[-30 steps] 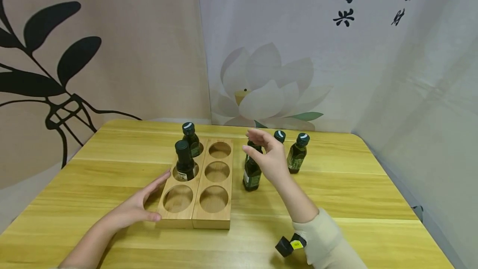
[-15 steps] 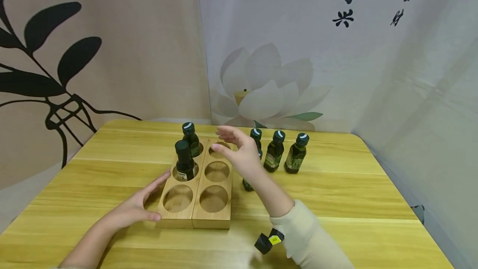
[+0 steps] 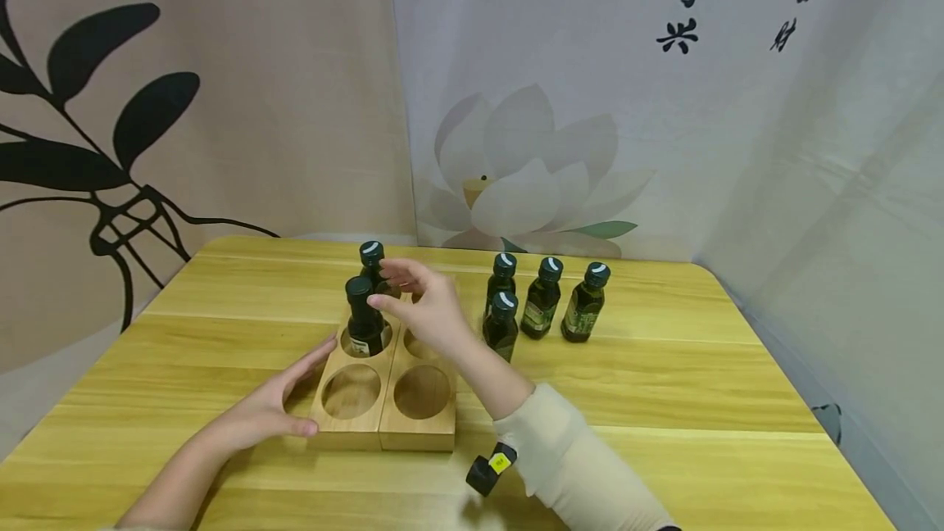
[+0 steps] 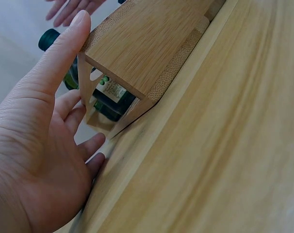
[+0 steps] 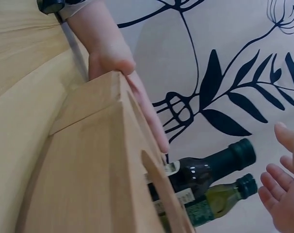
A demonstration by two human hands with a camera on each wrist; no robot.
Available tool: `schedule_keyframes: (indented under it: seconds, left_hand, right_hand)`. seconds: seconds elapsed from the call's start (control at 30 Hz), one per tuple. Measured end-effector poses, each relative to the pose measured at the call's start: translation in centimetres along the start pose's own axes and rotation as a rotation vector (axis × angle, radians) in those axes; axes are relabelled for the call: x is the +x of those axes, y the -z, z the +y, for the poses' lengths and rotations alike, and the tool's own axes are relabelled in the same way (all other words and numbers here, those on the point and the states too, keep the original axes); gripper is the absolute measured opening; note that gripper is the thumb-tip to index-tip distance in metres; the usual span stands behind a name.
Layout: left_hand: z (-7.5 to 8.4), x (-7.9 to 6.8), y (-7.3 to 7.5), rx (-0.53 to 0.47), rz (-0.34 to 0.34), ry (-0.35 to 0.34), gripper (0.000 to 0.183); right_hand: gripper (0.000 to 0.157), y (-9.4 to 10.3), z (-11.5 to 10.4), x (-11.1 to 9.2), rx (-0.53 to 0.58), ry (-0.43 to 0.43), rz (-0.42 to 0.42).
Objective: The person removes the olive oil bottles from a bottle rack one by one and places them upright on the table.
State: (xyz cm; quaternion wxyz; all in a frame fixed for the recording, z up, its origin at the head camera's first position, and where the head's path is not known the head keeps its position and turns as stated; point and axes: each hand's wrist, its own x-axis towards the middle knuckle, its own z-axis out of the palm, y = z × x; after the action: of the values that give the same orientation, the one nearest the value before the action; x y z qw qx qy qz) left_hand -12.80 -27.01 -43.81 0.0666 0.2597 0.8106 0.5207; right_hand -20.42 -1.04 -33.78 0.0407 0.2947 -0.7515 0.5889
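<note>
My left hand (image 3: 276,412) rests against the left side of a wooden bottle rack (image 3: 419,439), its thumb at the near corner and its fingers spread along the edge. Two dark bottles stand in the rack's left row: a black-capped bottle (image 3: 365,322) in the middle hole and a green-capped bottle (image 3: 372,260) in the far hole. Over the right row hovers my right hand (image 3: 431,310), fingers extended and holding nothing. Its thumb overlaps the black-capped bottle in the head view, but the right wrist view shows the hand (image 5: 285,187) apart from both caps.
Right of the rack, several small green-capped bottles stand on the wooden table (image 3: 664,400), including a front bottle (image 3: 503,326) partly hidden by my wrist and a rightmost bottle (image 3: 586,301). Behind the table hangs a printed curtain (image 3: 546,105).
My right hand has moved left from above the loose bottles, across the right row, to beside the bottles in the rack. The left hand and rack have stayed put.
</note>
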Motion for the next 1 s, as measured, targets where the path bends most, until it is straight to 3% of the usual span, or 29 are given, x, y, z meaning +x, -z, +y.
schedule_keyframes:
  seconds: [0.5, 1.0]
  left_hand:
    - [0.0, -0.1, 0.1, -0.005, -0.001, 0.005, 0.095]
    - [-0.2, 0.1, 0.1, -0.038, -0.005, 0.029, 0.095]
  right_hand:
    - [0.048, -2.9, 1.7, 0.8, -0.006, -0.105, -0.018]
    - [0.04, -3.6, 2.2, 1.2, -0.033, -0.079, -0.006]
